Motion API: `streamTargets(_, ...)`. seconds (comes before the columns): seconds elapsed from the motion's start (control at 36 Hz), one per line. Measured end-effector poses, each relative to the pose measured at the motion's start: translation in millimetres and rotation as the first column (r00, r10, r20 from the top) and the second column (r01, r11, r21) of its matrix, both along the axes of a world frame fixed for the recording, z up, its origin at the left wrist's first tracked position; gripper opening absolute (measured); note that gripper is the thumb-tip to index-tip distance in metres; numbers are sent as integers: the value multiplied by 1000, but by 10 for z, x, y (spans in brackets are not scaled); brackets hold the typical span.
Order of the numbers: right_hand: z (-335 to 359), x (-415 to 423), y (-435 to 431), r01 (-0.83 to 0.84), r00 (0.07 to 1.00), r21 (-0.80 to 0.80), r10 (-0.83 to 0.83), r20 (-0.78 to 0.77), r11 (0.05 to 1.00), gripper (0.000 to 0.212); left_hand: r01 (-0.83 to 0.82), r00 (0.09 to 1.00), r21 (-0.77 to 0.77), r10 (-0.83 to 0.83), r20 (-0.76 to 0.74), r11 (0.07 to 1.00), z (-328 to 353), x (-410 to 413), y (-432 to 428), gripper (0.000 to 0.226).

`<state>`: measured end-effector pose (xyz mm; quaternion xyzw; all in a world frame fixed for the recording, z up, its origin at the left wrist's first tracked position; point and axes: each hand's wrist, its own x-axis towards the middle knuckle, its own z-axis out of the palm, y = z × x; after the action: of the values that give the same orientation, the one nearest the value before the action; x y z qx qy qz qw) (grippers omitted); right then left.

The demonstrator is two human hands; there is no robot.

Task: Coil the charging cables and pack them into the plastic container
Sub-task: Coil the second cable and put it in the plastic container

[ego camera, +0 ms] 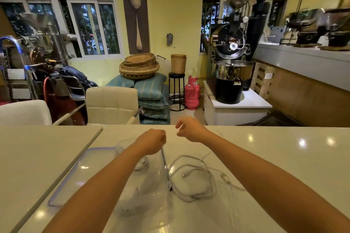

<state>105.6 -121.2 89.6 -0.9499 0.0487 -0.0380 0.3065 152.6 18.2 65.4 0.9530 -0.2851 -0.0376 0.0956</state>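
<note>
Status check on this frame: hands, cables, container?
Left hand, right hand both closed on a thin cable. Loose cables still uncoiled beside clear container. Lid off, nothing blocking.

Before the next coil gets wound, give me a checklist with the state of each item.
1. Container within reach: the clear plastic container stands on the table under the left forearm. Ok.
2. Lid off: the lid lies flat to the container's left. Ok.
3. Cable held by both hands: the left hand and the right hand are closed and raised close together; a thin cable seems to run between them. Cannot tell for sure.
4. Remaining cables free of tangles: the loose white cables overlap in a heap right of the container. Not ok.
5. Earlier coils packed: a white bundle shows inside the container. Ok.
</note>
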Motion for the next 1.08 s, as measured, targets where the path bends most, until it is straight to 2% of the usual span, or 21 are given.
streamTargets(0.14,-85,-265,-370,36,998,-10,-37,-52,999,30,84,996,-9,-84,-42,996,-60,-155,-271,25)
streamTargets(0.31,-275,-531,-633,33,983,-107,-52,-178,994,36,170,981,-4,-169,-100,985,-167,-335,-521,27)
streamTargets(0.61,-621,-774,-781,31,924,-179,-97,-370,983,50,222,962,9,-217,-166,975,-375,-550,-827,26)
streamTargets(0.81,-654,-826,-944,28,900,-168,-98,-424,985,44,238,956,-1,-234,-178,971,-456,-619,-953,28)
streamTargets(0.97,-672,-940,-1076,-74,850,-239,-64,-522,968,45,254,954,-20,-254,-158,967,-474,-651,-1061,30)
streamTargets(1.08,-729,-1003,-1078,-144,832,-304,-51,-552,942,32,278,948,-17,-277,-157,960,-459,-675,-1129,30)
